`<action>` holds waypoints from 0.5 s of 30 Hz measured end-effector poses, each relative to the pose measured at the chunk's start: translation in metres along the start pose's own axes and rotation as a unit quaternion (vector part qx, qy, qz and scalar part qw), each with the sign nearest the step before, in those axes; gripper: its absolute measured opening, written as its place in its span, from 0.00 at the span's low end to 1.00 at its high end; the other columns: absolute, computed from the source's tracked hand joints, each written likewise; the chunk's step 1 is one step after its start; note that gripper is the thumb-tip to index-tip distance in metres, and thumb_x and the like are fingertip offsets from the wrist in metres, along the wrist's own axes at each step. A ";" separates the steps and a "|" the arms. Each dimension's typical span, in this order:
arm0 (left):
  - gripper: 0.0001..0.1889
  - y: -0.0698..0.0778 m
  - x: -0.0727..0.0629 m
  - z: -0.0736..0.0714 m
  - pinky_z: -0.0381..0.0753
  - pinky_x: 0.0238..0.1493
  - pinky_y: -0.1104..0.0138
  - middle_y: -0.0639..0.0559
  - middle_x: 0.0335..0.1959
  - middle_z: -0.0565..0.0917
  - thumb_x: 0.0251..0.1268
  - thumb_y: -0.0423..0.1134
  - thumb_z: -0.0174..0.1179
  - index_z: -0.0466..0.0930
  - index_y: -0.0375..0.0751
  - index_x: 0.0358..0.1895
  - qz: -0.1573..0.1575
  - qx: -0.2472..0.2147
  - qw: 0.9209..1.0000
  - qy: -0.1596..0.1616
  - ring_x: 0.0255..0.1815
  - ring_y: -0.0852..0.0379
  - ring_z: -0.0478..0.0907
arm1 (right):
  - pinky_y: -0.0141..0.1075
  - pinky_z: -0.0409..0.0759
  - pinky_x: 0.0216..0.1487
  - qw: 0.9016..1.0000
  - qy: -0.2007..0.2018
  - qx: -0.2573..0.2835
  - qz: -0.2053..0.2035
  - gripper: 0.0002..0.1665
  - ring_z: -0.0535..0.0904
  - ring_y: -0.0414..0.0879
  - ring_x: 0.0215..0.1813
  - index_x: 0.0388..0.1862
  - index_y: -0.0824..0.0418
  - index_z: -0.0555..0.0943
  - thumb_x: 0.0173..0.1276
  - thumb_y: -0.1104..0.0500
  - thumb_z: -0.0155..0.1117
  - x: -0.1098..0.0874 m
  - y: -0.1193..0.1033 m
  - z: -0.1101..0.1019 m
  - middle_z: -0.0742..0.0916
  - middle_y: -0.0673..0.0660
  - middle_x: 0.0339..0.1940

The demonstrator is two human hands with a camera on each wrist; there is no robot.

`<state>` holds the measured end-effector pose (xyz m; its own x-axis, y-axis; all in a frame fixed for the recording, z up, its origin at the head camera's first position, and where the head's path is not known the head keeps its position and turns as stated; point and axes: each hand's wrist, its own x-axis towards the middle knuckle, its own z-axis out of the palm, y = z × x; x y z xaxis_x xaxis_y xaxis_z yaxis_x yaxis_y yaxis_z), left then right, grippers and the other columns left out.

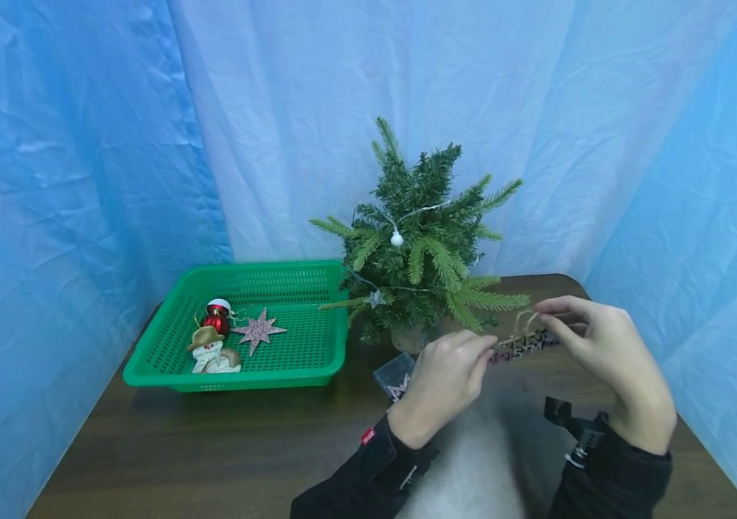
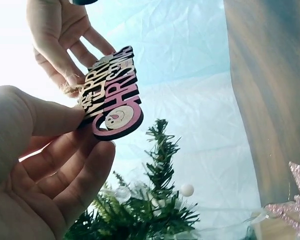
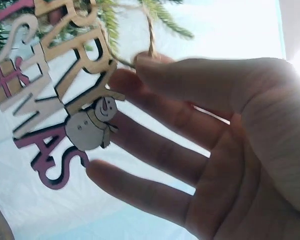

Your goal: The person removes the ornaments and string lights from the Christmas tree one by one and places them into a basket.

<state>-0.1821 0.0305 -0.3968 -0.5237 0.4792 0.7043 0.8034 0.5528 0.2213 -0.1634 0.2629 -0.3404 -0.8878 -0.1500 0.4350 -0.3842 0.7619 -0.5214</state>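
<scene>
A wooden Merry Christmas sign is held up in front of the tree's lower right. Its cut-out letters are pale wood and pink, with a snowman at one end. My left hand pinches the sign's other end, by the round snowman face, between thumb and fingers. Thumb and index finger of my right hand pinch the twine loop on the sign's upper edge. The right hand's other fingers extend behind or beside the sign.
A small green tree with a light string stands behind the hands. To its left is a green basket holding a pink glitter star, a red bauble and a hatted snowman figure. A clear box lies beside my left hand.
</scene>
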 end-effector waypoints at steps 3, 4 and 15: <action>0.09 -0.001 -0.001 -0.007 0.81 0.44 0.75 0.55 0.39 0.88 0.72 0.35 0.63 0.88 0.41 0.50 -0.004 -0.006 1.000 0.000 0.37 0.62 0.85 | 0.21 0.77 0.37 1.000 -0.002 0.006 -0.018 0.08 0.87 0.43 0.36 0.49 0.59 0.87 0.73 0.63 0.66 -0.001 -0.002 -0.001 0.90 0.55 0.41; 0.09 -0.001 -0.002 -0.009 0.81 0.44 0.74 0.54 0.39 0.88 0.72 0.34 0.63 0.88 0.41 0.50 -0.007 -0.015 1.000 0.000 0.37 0.62 0.85 | 0.21 0.77 0.37 1.000 -0.001 0.007 -0.025 0.08 0.87 0.41 0.35 0.48 0.59 0.87 0.73 0.63 0.67 -0.001 -0.002 -0.001 0.90 0.54 0.40; 0.10 -0.012 -0.004 -0.053 0.65 0.25 0.78 0.54 0.38 0.88 0.71 0.34 0.63 0.89 0.41 0.51 -0.036 -0.102 0.994 -0.022 0.22 0.69 0.70 | 0.24 0.81 0.40 0.994 -0.014 0.070 -0.083 0.14 0.86 0.39 0.37 0.47 0.52 0.88 0.68 0.69 0.70 -0.004 -0.021 -0.003 0.90 0.46 0.42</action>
<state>-0.1742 -0.0142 -0.3668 -0.5899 0.4760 0.6523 0.8020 0.4389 0.4051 -0.1506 0.2488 -0.3293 -0.8157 -0.2855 0.5031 -0.5553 0.6303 -0.5426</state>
